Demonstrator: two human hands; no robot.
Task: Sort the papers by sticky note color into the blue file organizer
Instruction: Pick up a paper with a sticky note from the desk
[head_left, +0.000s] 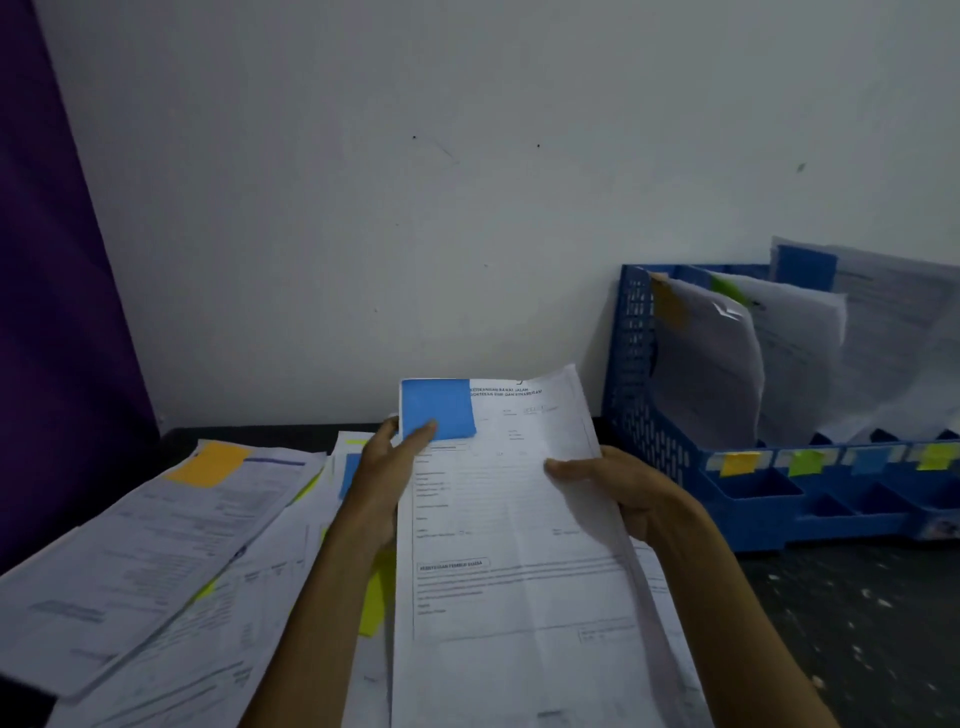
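Landmark: the blue file organizer is taken as the reference for every place below; it is stood on the dark table.
Done so far: three slots are seen filled. An orange-tagged sheaf is stood against the organizer's left wall, a green-tagged sheaf beside it, and a blue-tagged sheaf further right.
Slot labels: colour tabs are stuck along the organizer's front rim, among them a green tab and a blue tab.
Left to do: a spread pile of papers is laid well to the left of the organizer, with an orange sticky note and yellow-green ones showing. The task is judged partway done, with much left.
Held paper: it is held up just left of the organizer, and is not yet filed.
Look: a white printed form is seen, creased by fold lines, its edges fanned as if several sheets are stacked. A blue sticky note is stuck at its top-left corner.
Left hand: it is clamped on the corner farthest from the organizer, with the thumb pressed on the blue note.
Right hand: it is closed on the edge nearest the organizer.
Destination: the slot behind the blue tab is judged to be the one called for.
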